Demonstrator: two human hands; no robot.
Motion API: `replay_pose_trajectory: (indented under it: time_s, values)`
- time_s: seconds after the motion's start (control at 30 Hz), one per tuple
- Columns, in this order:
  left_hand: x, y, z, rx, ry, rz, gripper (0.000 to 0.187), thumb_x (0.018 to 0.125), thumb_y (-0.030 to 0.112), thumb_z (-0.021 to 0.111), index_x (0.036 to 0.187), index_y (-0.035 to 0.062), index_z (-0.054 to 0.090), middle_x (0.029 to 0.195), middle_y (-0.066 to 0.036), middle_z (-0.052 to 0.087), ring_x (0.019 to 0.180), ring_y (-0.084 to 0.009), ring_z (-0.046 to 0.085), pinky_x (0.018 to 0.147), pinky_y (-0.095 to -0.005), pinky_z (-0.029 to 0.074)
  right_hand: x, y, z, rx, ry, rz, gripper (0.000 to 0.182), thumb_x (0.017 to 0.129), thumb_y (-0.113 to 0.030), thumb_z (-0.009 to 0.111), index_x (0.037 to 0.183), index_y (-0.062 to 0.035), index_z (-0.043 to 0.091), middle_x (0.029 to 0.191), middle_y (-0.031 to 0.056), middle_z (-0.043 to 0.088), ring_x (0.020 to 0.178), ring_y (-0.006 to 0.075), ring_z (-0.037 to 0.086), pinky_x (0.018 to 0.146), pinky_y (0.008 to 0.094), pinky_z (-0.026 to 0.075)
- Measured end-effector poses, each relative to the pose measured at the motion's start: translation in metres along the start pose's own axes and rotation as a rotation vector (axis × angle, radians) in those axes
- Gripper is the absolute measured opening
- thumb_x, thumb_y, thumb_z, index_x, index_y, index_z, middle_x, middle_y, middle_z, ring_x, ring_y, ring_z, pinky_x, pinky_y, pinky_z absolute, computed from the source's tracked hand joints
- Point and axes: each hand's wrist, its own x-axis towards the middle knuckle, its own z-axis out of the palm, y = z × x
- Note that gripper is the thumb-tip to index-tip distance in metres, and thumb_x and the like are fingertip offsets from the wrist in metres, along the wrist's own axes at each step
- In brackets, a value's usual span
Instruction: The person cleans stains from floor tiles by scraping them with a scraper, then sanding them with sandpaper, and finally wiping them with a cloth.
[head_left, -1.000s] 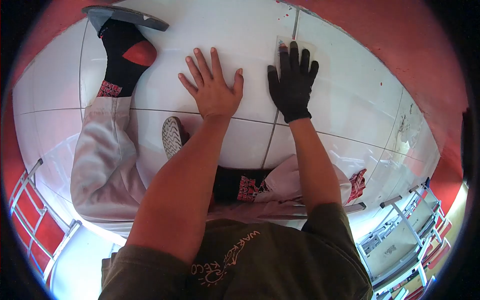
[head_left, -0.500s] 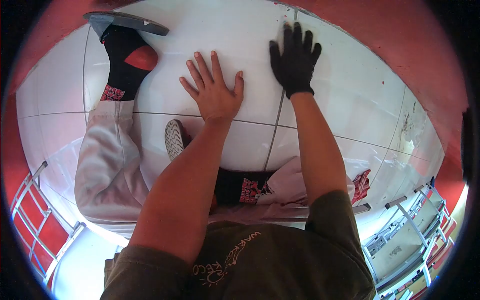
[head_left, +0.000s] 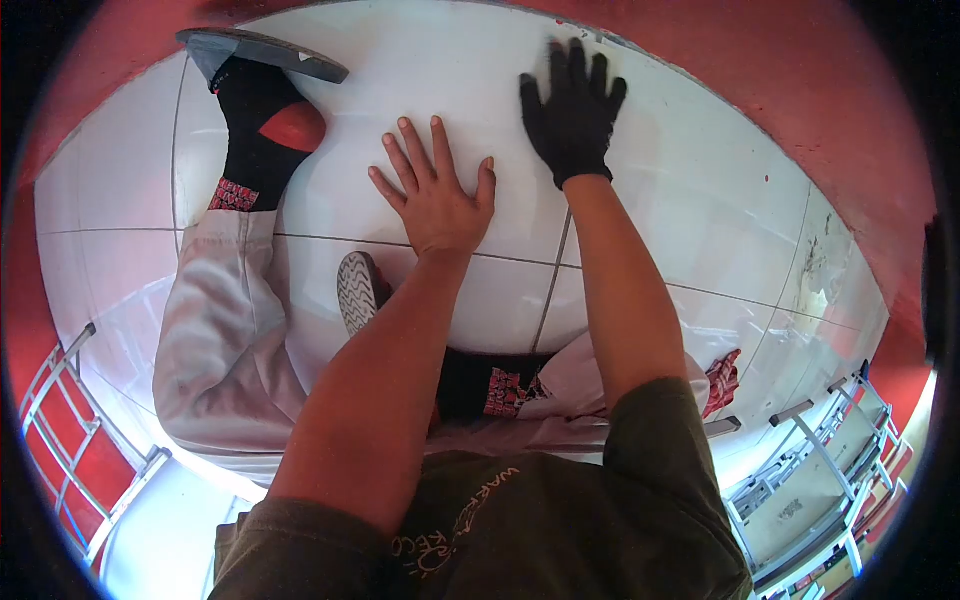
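Observation:
My left hand (head_left: 443,200) is bare and rests palm down on the white floor tiles (head_left: 380,205). Its fingers are spread and it holds nothing. To its right, my right hand (head_left: 575,120) wears a black knitted glove (head_left: 580,145). That hand also lies flat with the fingers apart, near the far end of the tiles. The gloved fingers on its left side are slightly blurred. Nothing shows in its grasp; what is under the palms is hidden.
My bent leg in light trousers (head_left: 220,320) lies at the left, with a black-and-red sock (head_left: 255,130) and a grey slipper (head_left: 290,55). A patterned shoe sole (head_left: 356,295) shows beside my left forearm. Metal-framed chairs (head_left: 820,480) stand lower right; a metal frame (head_left: 70,420) stands left. Red surfaces (head_left: 800,90) border the tiles.
My gloved right hand has slid left across the tiles. The whole view has shifted slightly, and my left hand stays in about the same place on the floor.

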Motion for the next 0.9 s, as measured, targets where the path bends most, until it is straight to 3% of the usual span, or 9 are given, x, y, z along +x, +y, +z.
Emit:
replay_pose_trajectory:
  time_s: [0.1,0.13,0.2,0.27,0.37,0.47,0.63,0.77,0.9]
  values:
    - [0.0,-0.001,0.001,0.002,0.001,-0.001,0.072,0.086,0.052,0.04,0.143,0.0108,0.024,0.149,-0.02,0.01,0.138,-0.0377,0.003,0.106,-0.0584,-0.002,0.004,-0.006,0.002,-0.115,0.028,0.257,0.055,0.086,-0.044,0.043,0.132,-0.0129,0.044,0.139,0.0097,0.039,0.128,0.0339,0.034,0.105,0.0551,0.014]
    - [0.001,-0.002,0.001,0.003,0.0,-0.001,0.072,0.086,0.052,0.04,0.143,0.0108,0.024,0.149,-0.02,0.01,0.138,-0.0377,0.003,0.106,-0.0584,-0.002,0.001,-0.007,0.002,-0.114,0.027,0.257,0.055,0.086,-0.044,0.043,0.132,-0.0129,0.044,0.139,0.0097,0.039,0.128,0.0339,0.034,0.105,0.0551,0.014]
    - [0.0,-0.001,0.001,-0.001,0.006,0.004,0.072,0.086,0.052,0.04,0.143,0.0108,0.024,0.149,-0.02,0.01,0.138,-0.0377,0.003,0.106,-0.0585,-0.002,-0.006,-0.007,0.001,-0.008,0.01,-0.021,0.055,0.086,-0.043,0.043,0.131,-0.0099,0.045,0.138,0.0111,0.04,0.127,0.0368,0.033,0.104,0.0548,0.015]
    - [0.0,0.0,0.001,-0.008,0.004,0.001,0.072,0.086,0.052,0.04,0.143,0.0107,0.024,0.149,-0.02,0.01,0.138,-0.0378,0.003,0.106,-0.0586,-0.002,-0.004,0.002,0.001,0.007,0.033,-0.031,0.054,0.087,-0.042,0.044,0.13,-0.0094,0.046,0.137,0.0114,0.042,0.127,0.0371,0.033,0.104,0.0556,0.015]
    - [0.001,-0.002,0.002,-0.008,0.006,0.002,0.072,0.086,0.052,0.04,0.143,0.0105,0.024,0.149,-0.02,0.01,0.138,-0.0379,0.003,0.106,-0.0587,-0.002,0.0,0.001,0.003,-0.119,0.074,0.23,0.053,0.086,-0.042,0.046,0.13,-0.0133,0.047,0.137,0.0095,0.042,0.128,0.0345,0.033,0.105,0.056,0.015]
    - [0.0,-0.001,0.001,-0.009,0.005,0.001,0.072,0.086,0.052,0.041,0.143,0.0109,0.023,0.149,-0.019,0.01,0.138,-0.0373,0.004,0.106,-0.0584,-0.001,-0.01,0.004,-0.004,-0.022,-0.022,-0.034,0.053,0.086,-0.041,0.047,0.13,-0.0121,0.046,0.135,0.0102,0.044,0.127,0.0369,0.034,0.104,0.0556,0.014]
    - [0.001,-0.002,0.001,-0.015,0.009,-0.002,0.072,0.086,0.051,0.041,0.143,0.0104,0.024,0.149,-0.02,0.01,0.138,-0.0381,0.004,0.106,-0.0588,-0.002,-0.004,0.018,-0.003,-0.138,0.081,0.167,0.053,0.084,-0.04,0.05,0.129,-0.0112,0.047,0.133,0.0115,0.045,0.123,0.0333,0.038,0.101,0.0564,0.021]
    - [0.0,0.0,0.001,-0.017,0.007,0.005,0.072,0.086,0.051,0.042,0.143,0.0104,0.024,0.149,-0.02,0.01,0.138,-0.0379,0.004,0.106,-0.0588,-0.002,-0.023,0.011,-0.016,0.011,-0.009,-0.109,0.053,0.084,-0.04,0.05,0.128,-0.0104,0.047,0.133,0.0127,0.045,0.122,0.0357,0.038,0.1,0.0567,0.022]
    - [0.0,-0.001,0.001,-0.012,0.013,0.006,0.072,0.086,0.051,0.042,0.143,0.0108,0.024,0.149,-0.02,0.01,0.138,-0.0376,0.004,0.107,-0.0583,-0.002,-0.016,0.019,-0.012,-0.06,0.041,0.051,0.054,0.085,-0.042,0.047,0.13,-0.0109,0.046,0.135,0.0117,0.043,0.124,0.0362,0.037,0.1,0.0573,0.021]
